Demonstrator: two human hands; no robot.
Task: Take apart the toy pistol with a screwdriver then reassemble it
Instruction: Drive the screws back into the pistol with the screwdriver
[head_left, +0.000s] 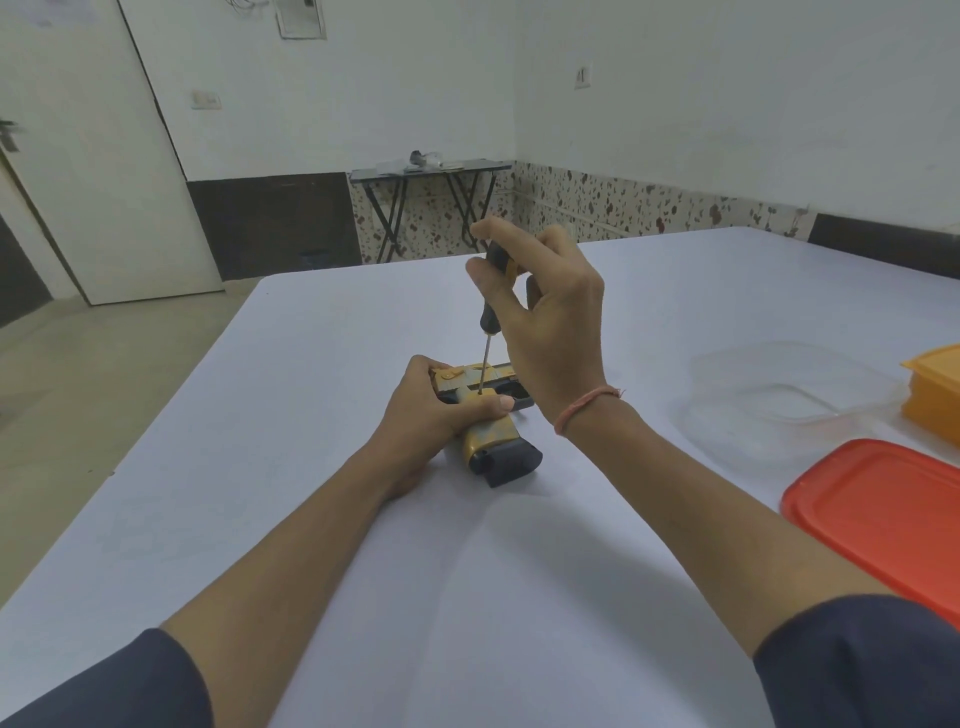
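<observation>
Head: red lid (878, 525) right of pistol (491, 439)

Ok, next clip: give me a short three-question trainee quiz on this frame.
1. True or false: the left hand holds the toy pistol down on the table.
2. Which hand holds the screwdriver? A) left B) right C) neither
3. Fill in: the lid lying near the table's right edge is ____ in colour.
Key: 1 true; 2 B, the right hand; 3 red.
</observation>
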